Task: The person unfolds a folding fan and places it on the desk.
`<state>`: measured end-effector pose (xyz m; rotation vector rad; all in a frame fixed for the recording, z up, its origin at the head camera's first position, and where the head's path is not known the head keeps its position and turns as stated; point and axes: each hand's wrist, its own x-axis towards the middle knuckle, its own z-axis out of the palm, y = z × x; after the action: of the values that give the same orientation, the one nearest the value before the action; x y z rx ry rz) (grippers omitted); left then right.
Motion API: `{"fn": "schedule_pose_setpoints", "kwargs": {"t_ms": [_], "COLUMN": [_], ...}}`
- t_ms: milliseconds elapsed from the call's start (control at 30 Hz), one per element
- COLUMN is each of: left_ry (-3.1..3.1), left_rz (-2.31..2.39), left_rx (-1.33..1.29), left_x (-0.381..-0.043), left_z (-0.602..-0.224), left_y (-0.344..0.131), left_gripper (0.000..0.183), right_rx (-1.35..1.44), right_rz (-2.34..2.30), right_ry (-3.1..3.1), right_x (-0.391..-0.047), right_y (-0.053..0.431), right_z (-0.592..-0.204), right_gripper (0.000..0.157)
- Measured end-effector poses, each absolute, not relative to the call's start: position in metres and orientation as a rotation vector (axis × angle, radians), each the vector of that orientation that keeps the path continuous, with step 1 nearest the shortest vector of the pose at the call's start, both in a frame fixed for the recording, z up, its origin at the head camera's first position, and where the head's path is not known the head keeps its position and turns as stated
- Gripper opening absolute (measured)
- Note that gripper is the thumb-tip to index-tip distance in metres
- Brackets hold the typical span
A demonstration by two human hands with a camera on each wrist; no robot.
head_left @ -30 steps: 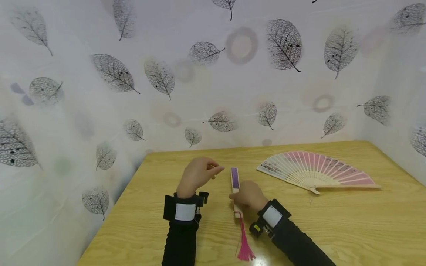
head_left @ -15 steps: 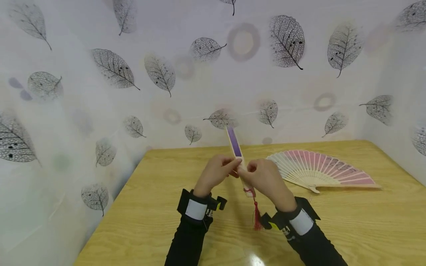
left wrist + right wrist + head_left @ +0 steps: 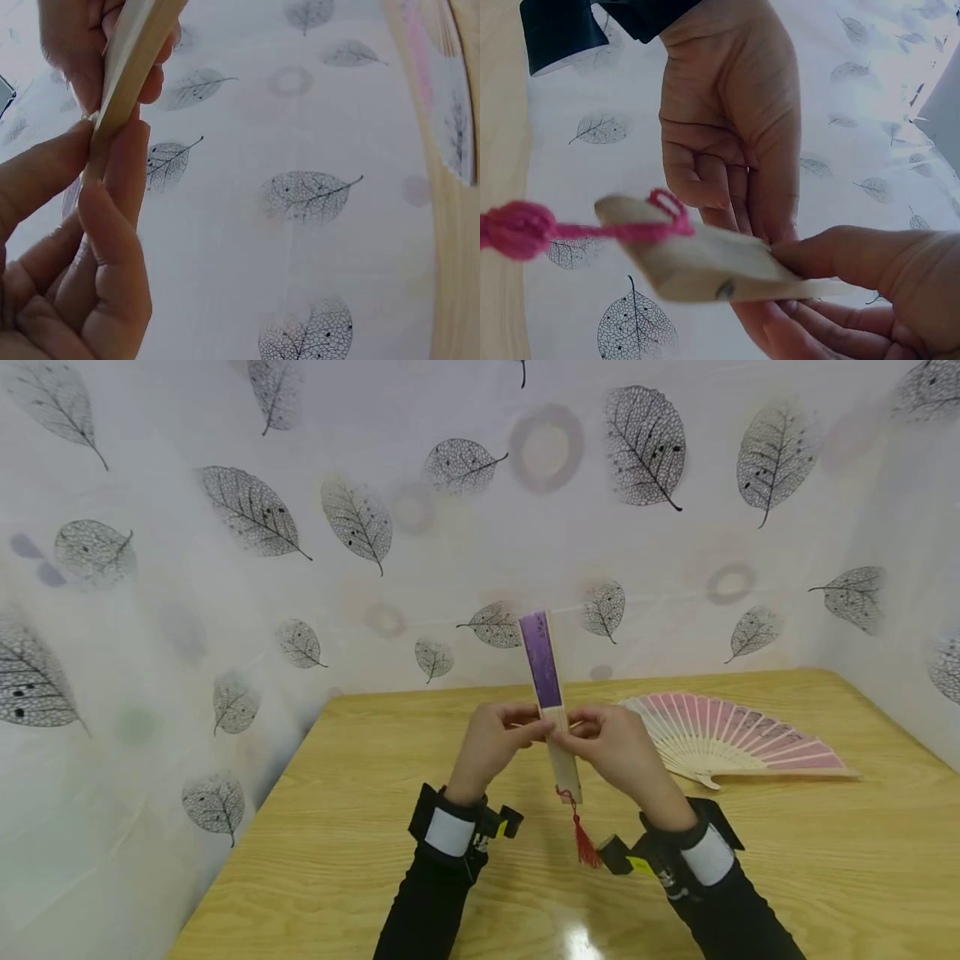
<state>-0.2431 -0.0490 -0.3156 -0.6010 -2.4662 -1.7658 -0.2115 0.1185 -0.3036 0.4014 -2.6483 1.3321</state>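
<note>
A folded hand fan (image 3: 564, 760), purple at its upper end with pale wooden ribs below, is held up over the table, tilted slightly left. My left hand (image 3: 489, 742) pinches its left side between thumb and fingers. From the opposite side my right hand (image 3: 622, 752) pinches it at about the same height. A pinkish-red tassel (image 3: 585, 843) hangs from the fan's lower end by a looped cord. In the left wrist view the fan (image 3: 135, 67) appears edge-on between both hands. The right wrist view shows its wooden end (image 3: 705, 270) close up, partly blurred.
A pink and white fan (image 3: 757, 739) lies spread on the wooden table (image 3: 337, 827) at the right, behind my right hand. A white leaf-patterned sheet (image 3: 360, 427) rises behind and beside the table.
My right hand has lifted the folded fan off the table, and my left hand has moved right to take hold of it. The fan's purple end now shows wider.
</note>
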Motion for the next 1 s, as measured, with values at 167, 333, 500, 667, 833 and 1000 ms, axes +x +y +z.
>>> {"fn": "schedule_pose_setpoints", "kwargs": {"t_ms": [167,333,500,667,833,1000], "left_ry": [-2.421,-2.403,-2.411,-2.407,-2.391,-2.393], "left_rz": [-1.737,-1.738,-1.731,-1.740,-1.770,-1.781], "left_rx": [-0.539,-0.485,-0.462,-0.476,-0.481,-0.471], "left_x": [-0.2428,-0.2423,-0.2417,-0.2420,-0.2416,-0.2414], "left_z": [-0.3177,-0.3187,-0.3189,-0.3183,-0.3175,-0.3169], "left_y": [-0.0427,-0.0404,-0.0406,-0.0417,-0.0414,-0.0407], "left_gripper": [0.029,0.031,0.032,0.032,0.032,0.029], "right_rx": [0.335,0.300,0.297,0.304,0.281,0.257], "right_rz": [1.210,1.140,1.135,1.162,1.155,1.148], "right_ry": [-2.636,-2.623,-2.618,-2.613,-2.597,-2.597], "right_x": [-0.2114,-0.2113,-0.2114,-0.2121,-0.2131,-0.2139], "right_y": [0.1145,0.1108,0.1104,0.1112,0.1123,0.1131], "right_z": [-0.3054,-0.3075,-0.3084,-0.3083,-0.3090,-0.3093], "right_gripper": [0.035,0.029,0.030,0.030,0.028,0.028]}}
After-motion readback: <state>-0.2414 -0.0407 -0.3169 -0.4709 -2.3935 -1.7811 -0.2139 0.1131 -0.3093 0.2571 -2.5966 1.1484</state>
